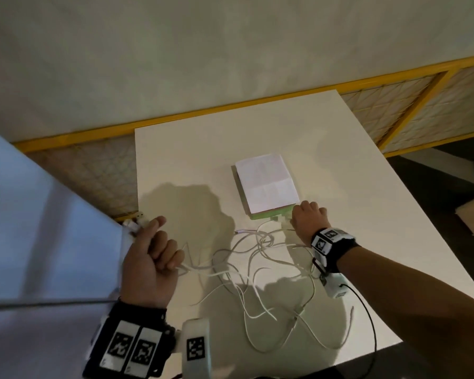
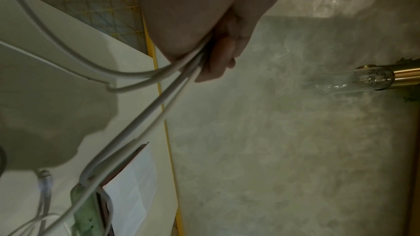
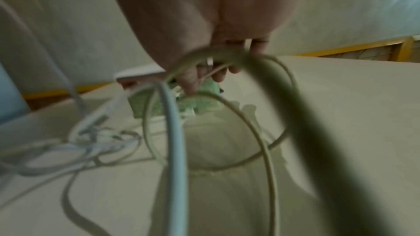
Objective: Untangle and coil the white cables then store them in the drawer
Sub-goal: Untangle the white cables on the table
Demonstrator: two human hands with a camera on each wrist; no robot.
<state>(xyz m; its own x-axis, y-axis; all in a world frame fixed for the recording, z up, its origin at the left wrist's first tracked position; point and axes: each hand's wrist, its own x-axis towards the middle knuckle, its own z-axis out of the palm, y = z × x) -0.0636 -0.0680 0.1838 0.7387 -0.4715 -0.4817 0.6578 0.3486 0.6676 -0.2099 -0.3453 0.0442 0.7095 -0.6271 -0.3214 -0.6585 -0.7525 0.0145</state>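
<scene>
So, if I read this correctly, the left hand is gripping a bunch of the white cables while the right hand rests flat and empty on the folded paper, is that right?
Not quite. The left hand does grip a bunch of the white cables, but the right hand is not flat and empty on the folded paper. It is beside the paper's near corner, fingers curled round a cable, as the right wrist view shows.

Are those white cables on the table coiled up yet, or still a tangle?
Still a tangle. The white cables sprawl in loose crossing loops over the table, with strands gripped in the left hand and right hand.
</scene>
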